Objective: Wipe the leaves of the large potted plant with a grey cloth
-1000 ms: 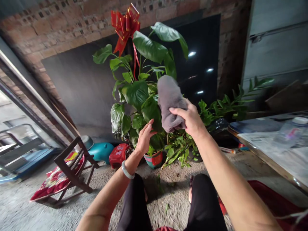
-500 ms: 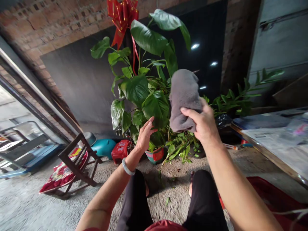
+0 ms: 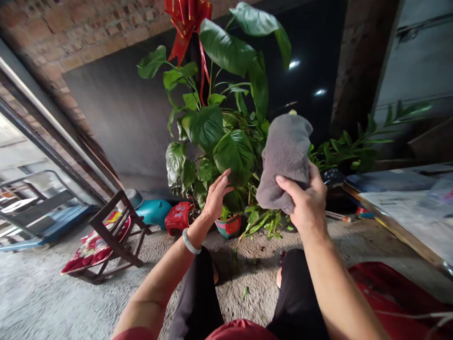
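Note:
In front of me stands a leafy potted plant (image 3: 203, 127) with broad glossy leaves. Its small pot (image 3: 228, 226) rests on the ground and is partly covered by foliage. My right hand (image 3: 309, 200) grips a folded grey plush cloth (image 3: 288, 156), thumb on the near side, held up to the right of the leaves. My left hand (image 3: 216, 196) holds nothing, fingers stretched out and slightly apart, close in front of the lower leaves. Whether its fingertips touch a leaf, I cannot tell. A pale bangle (image 3: 190, 242) circles my left wrist.
A red bow (image 3: 187, 21) tops the plant. Left are a wooden chair (image 3: 111, 241) with a red cushion, a teal rounded object (image 3: 154, 213), a red pot (image 3: 179, 218) and a blue trolley (image 3: 42, 226). A paper-covered table (image 3: 399, 208) stands right, a red object (image 3: 385, 293) below it.
My right hand and the grey cloth have moved right and slightly down, away from the leaves. My left hand has stayed nearly in place. The view has shifted slightly.

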### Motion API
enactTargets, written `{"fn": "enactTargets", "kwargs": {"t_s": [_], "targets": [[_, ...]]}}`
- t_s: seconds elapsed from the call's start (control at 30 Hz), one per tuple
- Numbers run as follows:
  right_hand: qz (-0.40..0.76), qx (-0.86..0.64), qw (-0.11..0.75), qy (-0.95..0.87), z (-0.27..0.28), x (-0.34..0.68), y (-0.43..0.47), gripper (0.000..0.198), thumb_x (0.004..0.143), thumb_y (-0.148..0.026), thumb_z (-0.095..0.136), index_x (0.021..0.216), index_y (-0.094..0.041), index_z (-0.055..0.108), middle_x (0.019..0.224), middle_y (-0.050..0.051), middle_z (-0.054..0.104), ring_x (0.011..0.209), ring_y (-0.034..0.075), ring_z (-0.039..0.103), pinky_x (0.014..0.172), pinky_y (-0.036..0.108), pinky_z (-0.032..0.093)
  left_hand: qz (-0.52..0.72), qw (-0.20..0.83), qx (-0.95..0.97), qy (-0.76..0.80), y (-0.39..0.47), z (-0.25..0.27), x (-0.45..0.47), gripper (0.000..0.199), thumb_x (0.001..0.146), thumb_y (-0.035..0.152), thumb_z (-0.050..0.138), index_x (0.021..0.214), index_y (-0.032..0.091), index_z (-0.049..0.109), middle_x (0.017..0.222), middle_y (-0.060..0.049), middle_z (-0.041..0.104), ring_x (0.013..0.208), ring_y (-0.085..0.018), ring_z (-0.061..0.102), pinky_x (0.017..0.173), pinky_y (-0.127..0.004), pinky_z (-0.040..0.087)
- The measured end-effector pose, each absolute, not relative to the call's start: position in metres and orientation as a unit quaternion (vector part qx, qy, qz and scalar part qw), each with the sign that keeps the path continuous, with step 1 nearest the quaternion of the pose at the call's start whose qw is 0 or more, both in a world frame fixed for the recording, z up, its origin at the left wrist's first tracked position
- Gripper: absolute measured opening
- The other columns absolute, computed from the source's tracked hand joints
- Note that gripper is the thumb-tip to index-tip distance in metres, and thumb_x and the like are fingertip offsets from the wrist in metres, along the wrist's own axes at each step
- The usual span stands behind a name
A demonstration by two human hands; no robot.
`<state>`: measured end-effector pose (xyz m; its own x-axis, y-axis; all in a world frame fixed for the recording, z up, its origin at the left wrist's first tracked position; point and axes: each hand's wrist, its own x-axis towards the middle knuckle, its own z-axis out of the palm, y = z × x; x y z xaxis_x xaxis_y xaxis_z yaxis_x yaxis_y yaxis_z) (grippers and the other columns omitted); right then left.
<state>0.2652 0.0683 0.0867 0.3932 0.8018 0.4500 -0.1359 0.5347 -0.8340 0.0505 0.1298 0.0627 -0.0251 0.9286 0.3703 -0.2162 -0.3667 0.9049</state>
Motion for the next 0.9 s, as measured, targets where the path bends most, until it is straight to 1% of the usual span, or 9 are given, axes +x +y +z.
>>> {"fn": "enactTargets", "kwargs": {"t_s": [0.13, 0.33, 0.4, 0.5, 0.6, 0.67, 0.73, 0.83, 0.9], "targets": [[0.420, -0.359, 0.686, -0.473, 0.071, 0.239, 0.068, 0.069, 0.070, -0.040, 0.090, 0.135, -0.029, 0.068, 0.130, 0.009, 0.078, 0.121, 0.035, 0.074, 0.106, 0.052, 0.060, 0.626, 0.466, 0.535, 0.322, 0.126, 0.067, 0.055, 0.056, 0.090, 0.055, 0.077, 0.137, 0.024, 0.079, 0.147, -0.011, 0.072, 0.144, -0.038, 0.058, 0.118, -0.052, 0.049], [0.538, -0.466, 0.584, -0.389, -0.002, 0.235, 0.032, 0.045, 0.062, -0.045, 0.093, 0.103, -0.038, 0.079, 0.102, 0.004, 0.084, 0.104, 0.040, 0.078, 0.093, 0.054, 0.064, 0.630, 0.447, 0.529, 0.352, 0.126, 0.056, 0.040, 0.056, 0.084, 0.055, 0.083, 0.128, 0.021, 0.082, 0.147, -0.014, 0.072, 0.135, -0.040, 0.064, 0.108, -0.050, 0.054], [0.533, -0.474, 0.591, -0.376, 0.000, 0.246, 0.022, 0.048, 0.061, -0.048, 0.093, 0.106, -0.037, 0.080, 0.102, 0.004, 0.084, 0.102, 0.040, 0.079, 0.089, 0.053, 0.065, 0.644, 0.419, 0.524, 0.367, 0.128, 0.050, 0.027, 0.052, 0.082, 0.051, 0.085, 0.123, 0.020, 0.083, 0.138, -0.014, 0.076, 0.128, -0.037, 0.068, 0.106, -0.047, 0.056], [0.473, -0.475, 0.620, -0.407, 0.022, 0.259, 0.014, 0.068, 0.060, -0.049, 0.095, 0.123, -0.033, 0.077, 0.117, 0.007, 0.083, 0.113, 0.038, 0.077, 0.097, 0.050, 0.063, 0.716, 0.325, 0.463, 0.408, 0.137, 0.045, -0.005, 0.039, 0.080, 0.039, 0.088, 0.115, 0.023, 0.082, 0.119, -0.008, 0.081, 0.120, -0.029, 0.071, 0.103, -0.037, 0.056], [0.463, -0.454, 0.607, -0.459, 0.040, 0.258, 0.009, 0.074, 0.063, -0.051, 0.094, 0.131, -0.031, 0.074, 0.124, 0.010, 0.082, 0.117, 0.038, 0.076, 0.099, 0.049, 0.063, 0.793, 0.257, 0.300, 0.463, 0.151, 0.046, -0.047, 0.025, 0.083, 0.023, 0.081, 0.108, 0.024, 0.078, 0.100, -0.001, 0.078, 0.097, -0.017, 0.072, 0.088, -0.026, 0.055], [0.484, -0.447, 0.577, -0.482, 0.046, 0.250, 0.006, 0.072, 0.063, -0.051, 0.093, 0.130, -0.030, 0.075, 0.123, 0.010, 0.082, 0.114, 0.037, 0.077, 0.097, 0.049, 0.064, 0.795, 0.287, 0.171, 0.506, 0.160, 0.046, -0.077, 0.015, 0.088, 0.017, 0.074, 0.101, 0.022, 0.073, 0.083, 0.003, 0.071, 0.075, -0.012, 0.067, 0.074, -0.023, 0.051], [0.503, -0.448, 0.549, -0.494, 0.047, 0.239, 0.005, 0.070, 0.063, -0.049, 0.092, 0.128, -0.029, 0.075, 0.120, 0.010, 0.083, 0.112, 0.037, 0.077, 0.096, 0.049, 0.064, 0.761, 0.368, 0.084, 0.527, 0.168, 0.045, -0.102, 0.003, 0.096, 0.023, 0.069, 0.094, 0.021, 0.067, 0.070, 0.004, 0.062, 0.062, -0.012, 0.059, 0.066, -0.024, 0.049], [0.515, -0.444, 0.529, -0.508, 0.048, 0.224, 0.005, 0.071, 0.063, -0.048, 0.092, 0.129, -0.027, 0.074, 0.121, 0.010, 0.083, 0.113, 0.036, 0.077, 0.101, 0.051, 0.063, 0.724, 0.486, 0.068, 0.485, 0.182, 0.043, -0.126, 0.030, 0.103, 0.049, 0.063, 0.092, 0.021, 0.063, 0.067, 0.000, 0.061, 0.062, -0.017, 0.062, 0.067, -0.031, 0.054], [0.508, -0.439, 0.528, -0.521, 0.050, 0.218, 0.006, 0.073, 0.064, -0.048, 0.092, 0.132, -0.028, 0.073, 0.125, 0.010, 0.082, 0.116, 0.036, 0.077, 0.103, 0.051, 0.062, 0.731, 0.518, 0.100, 0.433, 0.194, 0.045, -0.134, 0.040, 0.104, 0.059, 0.059, 0.095, 0.021, 0.063, 0.070, -0.002, 0.065, 0.067, -0.020, 0.066, 0.071, -0.035, 0.057]]}}
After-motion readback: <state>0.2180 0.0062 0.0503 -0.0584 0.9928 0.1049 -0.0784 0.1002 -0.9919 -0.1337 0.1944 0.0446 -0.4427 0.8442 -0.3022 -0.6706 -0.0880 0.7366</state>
